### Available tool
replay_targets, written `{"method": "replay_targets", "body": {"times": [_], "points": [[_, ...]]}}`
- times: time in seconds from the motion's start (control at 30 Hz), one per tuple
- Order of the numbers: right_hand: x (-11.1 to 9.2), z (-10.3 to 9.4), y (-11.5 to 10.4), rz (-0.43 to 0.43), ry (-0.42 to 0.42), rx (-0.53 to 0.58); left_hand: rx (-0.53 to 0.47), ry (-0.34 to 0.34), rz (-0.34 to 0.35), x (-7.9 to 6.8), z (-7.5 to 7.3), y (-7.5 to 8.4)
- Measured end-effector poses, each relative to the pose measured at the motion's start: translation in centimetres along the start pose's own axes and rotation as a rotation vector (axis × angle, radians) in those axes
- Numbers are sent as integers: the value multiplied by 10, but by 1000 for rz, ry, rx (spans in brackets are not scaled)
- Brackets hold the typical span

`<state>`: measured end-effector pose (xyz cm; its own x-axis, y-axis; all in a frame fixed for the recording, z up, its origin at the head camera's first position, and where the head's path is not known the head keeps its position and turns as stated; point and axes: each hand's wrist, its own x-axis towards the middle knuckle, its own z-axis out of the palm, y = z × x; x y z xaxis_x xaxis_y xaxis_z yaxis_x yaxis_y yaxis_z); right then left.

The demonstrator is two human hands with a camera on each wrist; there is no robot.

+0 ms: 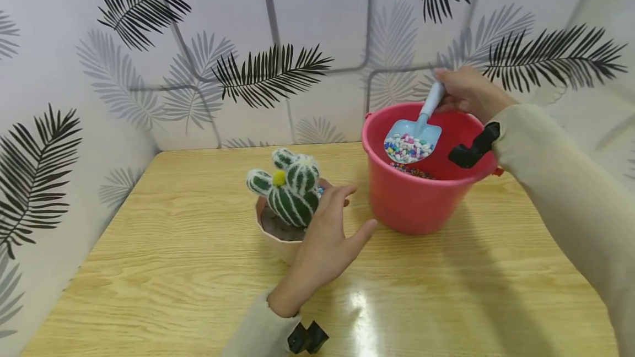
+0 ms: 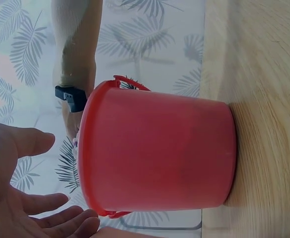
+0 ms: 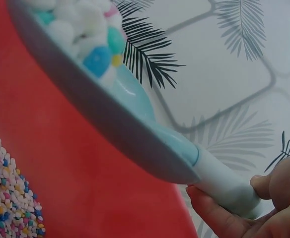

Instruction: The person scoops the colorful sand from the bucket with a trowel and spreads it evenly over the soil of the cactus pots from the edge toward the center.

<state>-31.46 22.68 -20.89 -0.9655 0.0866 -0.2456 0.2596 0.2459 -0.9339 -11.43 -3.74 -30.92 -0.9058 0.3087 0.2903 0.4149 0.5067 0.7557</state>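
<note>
My right hand (image 1: 463,90) grips the pale handle of a small light-blue shovel (image 1: 428,123). Its blade carries a heap of colourful pebbles (image 1: 408,148) above the mouth of a red bucket (image 1: 412,203). More small mixed-colour pebbles (image 3: 11,198) lie inside the bucket, as the right wrist view shows. My left hand (image 1: 327,241) is spread beside a potted cactus (image 1: 292,197), thumb apart from the fingers, nothing held. It partly hides the pot (image 1: 283,247); whether it touches the pot I cannot tell. Some coloured pebbles (image 1: 321,189) show at the pot's right side, behind the fingers.
A wood-grain table (image 1: 173,247) bears the pot and the bucket, the bucket to the right. Behind them rises a leaf-patterned wall (image 1: 317,26), which also runs along the left side. The bucket's handle (image 2: 130,83) hangs at its rim.
</note>
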Motion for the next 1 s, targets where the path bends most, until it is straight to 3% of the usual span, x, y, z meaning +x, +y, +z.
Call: {"method": "replay_targets", "body": {"times": [0.47,0.63,1.0], "points": [[2,14,-8,-36,3,-29,-7,42,17,-22,-17,-9],[1,21,-7,-43,-53,24,-14,45,-9,-34,-23,-14],[2,35,-13,-58,-51,4,-4,142,11,-57,-44,-35]]}}
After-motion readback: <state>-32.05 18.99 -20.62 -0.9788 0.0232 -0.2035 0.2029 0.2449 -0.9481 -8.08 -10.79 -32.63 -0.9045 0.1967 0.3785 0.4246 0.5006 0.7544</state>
